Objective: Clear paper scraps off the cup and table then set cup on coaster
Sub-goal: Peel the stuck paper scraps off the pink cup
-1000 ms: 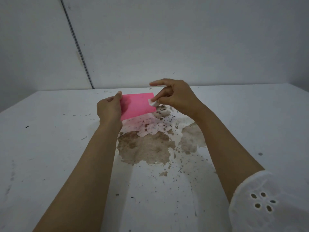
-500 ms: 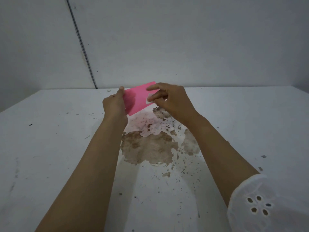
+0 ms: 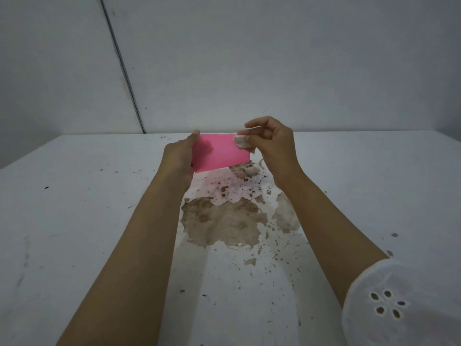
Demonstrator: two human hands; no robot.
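Head view: paper scrap [image 3: 243, 144] at pink item [image 3: 222, 153]

Left hand [image 3: 177, 158] is gripping the pink item's left edge, holding it above the stained table [image 3: 74, 221]. Right hand [image 3: 274, 143] is pinching a white paper scrap at the item's upper right corner.

Brown stain [image 3: 224, 223] with dark specks, grey wall [image 3: 274, 58], white eyelet sleeve [image 3: 399, 308]
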